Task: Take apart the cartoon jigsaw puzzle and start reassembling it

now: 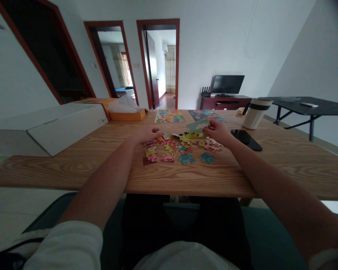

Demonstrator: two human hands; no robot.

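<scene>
A black smartphone [246, 139] and white tumbler [255, 113] block the way rightward of the right hand [218, 132].

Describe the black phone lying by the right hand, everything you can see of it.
The smartphone is a slim black slab with a glossy dark face; the screen looks off, and no buttons can be made out. It lies flat on the wooden table, turned diagonally, just to the right of the right hand and nearer the person than the white tumbler. Only the table appears to touch it.

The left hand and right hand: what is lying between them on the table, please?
In the head view, colourful jigsaw puzzle pieces lie between the left hand and the right hand, on the wooden table.
</scene>
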